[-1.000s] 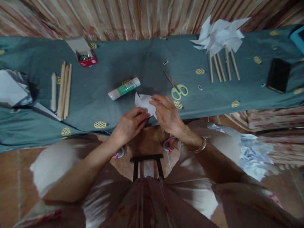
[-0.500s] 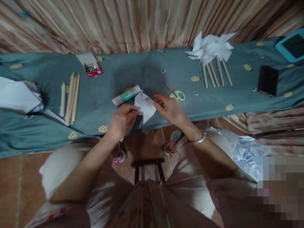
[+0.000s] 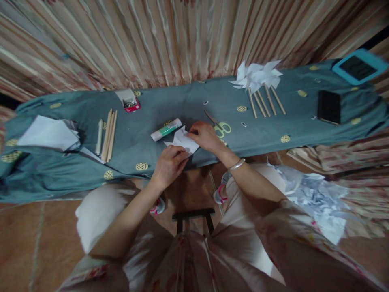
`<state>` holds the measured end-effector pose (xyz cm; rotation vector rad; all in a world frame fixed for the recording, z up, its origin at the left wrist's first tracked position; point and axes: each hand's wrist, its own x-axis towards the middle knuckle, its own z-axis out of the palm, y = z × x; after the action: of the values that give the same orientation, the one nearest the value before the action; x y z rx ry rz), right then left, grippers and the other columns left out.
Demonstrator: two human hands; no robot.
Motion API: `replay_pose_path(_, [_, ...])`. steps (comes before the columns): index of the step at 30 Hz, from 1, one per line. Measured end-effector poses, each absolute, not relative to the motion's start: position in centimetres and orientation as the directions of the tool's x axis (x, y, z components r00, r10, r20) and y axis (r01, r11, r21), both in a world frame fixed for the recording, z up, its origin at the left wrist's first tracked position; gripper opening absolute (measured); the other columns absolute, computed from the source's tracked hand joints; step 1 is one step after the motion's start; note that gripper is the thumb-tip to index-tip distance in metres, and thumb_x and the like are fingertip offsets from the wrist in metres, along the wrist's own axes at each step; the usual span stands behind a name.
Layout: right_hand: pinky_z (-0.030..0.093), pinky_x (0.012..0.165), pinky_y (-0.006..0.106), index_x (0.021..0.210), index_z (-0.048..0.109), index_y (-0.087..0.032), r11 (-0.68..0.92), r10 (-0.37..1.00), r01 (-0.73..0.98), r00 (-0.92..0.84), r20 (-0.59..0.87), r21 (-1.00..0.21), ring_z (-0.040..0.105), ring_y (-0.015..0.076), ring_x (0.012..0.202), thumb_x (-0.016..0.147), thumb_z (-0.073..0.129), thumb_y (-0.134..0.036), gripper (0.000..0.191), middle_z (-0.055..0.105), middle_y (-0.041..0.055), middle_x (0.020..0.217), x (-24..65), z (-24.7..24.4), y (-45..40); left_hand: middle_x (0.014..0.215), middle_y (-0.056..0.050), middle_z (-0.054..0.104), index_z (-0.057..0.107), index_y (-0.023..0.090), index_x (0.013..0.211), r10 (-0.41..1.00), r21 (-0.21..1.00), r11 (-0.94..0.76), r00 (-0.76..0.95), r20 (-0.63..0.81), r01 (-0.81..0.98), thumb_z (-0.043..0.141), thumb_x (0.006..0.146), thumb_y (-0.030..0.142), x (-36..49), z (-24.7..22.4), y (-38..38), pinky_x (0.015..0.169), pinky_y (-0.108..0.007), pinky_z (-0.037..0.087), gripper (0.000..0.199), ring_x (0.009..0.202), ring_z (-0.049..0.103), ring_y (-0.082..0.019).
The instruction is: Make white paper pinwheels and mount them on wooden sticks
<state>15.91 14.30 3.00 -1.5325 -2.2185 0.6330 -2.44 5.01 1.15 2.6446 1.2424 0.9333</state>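
Note:
A white paper pinwheel [image 3: 184,140], partly folded, is held between my two hands near the table's front edge. My left hand [image 3: 170,164] pinches its lower side between thumb and fingers. On its upper right side, my right hand [image 3: 204,136] is closed with its fingertips on the paper. Just behind the paper lies a green and white glue stick [image 3: 166,129]. Scissors [image 3: 221,126] with pale green handles rest by my right hand, their blades pointing away from me.
Wooden sticks [image 3: 109,136] and a white candle-like stick [image 3: 99,137] lie left, beside a paper stack [image 3: 48,134]. A small red box [image 3: 131,104] stands open behind. Finished pinwheels [image 3: 257,77], a phone [image 3: 329,107] and a blue-framed clock [image 3: 358,67] lie right.
The view has shifted, so the table's things appear displaced. My hands have turned the paper, and the right hand's fingers have moved inward over its upper folds.

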Motion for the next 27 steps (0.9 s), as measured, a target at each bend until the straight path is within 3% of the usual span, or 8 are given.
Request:
replay_pose_path(6, [0.046, 0.073, 0.028, 0.091, 0.080, -0.015, 0.205, 0.959, 0.775, -0.280, -0.034, -0.598, 0.068, 0.0183, 0.080, 0.089, 0.063, -0.029, 0.022, 0.078, 0.0068, 0.088, 16.3, 3.9, 13.4, 0.106, -0.010, 0.068, 0.069, 0.017, 0.109, 0.758, 0.348, -0.635, 0.472, 0.449, 0.690, 0.062, 0.093, 0.020, -2.3, 1.5, 3.8, 0.084, -0.039, 0.054, 0.018, 0.099, 0.061, -0.025])
replay_pose_path(13, [0.047, 0.069, 0.026, 0.088, 0.079, -0.014, 0.072, 0.985, 0.745, -0.159, -0.072, -0.664, 0.069, 0.0174, 0.077, 0.084, 0.066, -0.027, 0.019, 0.077, 0.0051, 0.084, 16.9, 4.1, 12.9, 0.108, -0.011, 0.068, 0.067, 0.017, 0.115, 0.795, 0.358, -0.591, 0.447, 0.410, 0.723, 0.065, 0.091, 0.021, -2.2, 1.2, 3.7, 0.087, -0.042, 0.054, 0.024, 0.099, 0.062, -0.026])
replay_pose_path(21, [0.048, 0.068, 0.027, 0.087, 0.076, -0.016, 0.011, 0.993, 0.792, -0.080, -0.086, -0.611, 0.069, 0.0175, 0.073, 0.078, 0.068, -0.022, 0.013, 0.075, 0.0028, 0.078, 16.8, 4.0, 12.5, 0.106, -0.011, 0.068, 0.069, 0.016, 0.110, 0.809, 0.404, -0.574, 0.417, 0.414, 0.712, 0.067, 0.090, 0.023, -2.4, 0.4, 4.2, 0.088, -0.040, 0.055, 0.022, 0.099, 0.063, -0.026])
replay_pose_path(27, [0.048, 0.068, 0.028, 0.086, 0.074, -0.017, 0.044, 0.989, 0.821, -0.116, -0.091, -0.569, 0.068, 0.0184, 0.072, 0.079, 0.068, -0.023, 0.011, 0.074, 0.0031, 0.077, 17.3, 4.0, 11.5, 0.104, -0.012, 0.069, 0.071, 0.015, 0.106, 0.827, 0.439, -0.556, 0.416, 0.379, 0.706, 0.066, 0.090, 0.023, -1.4, -0.2, 4.5, 0.087, -0.040, 0.055, 0.018, 0.097, 0.064, -0.025])
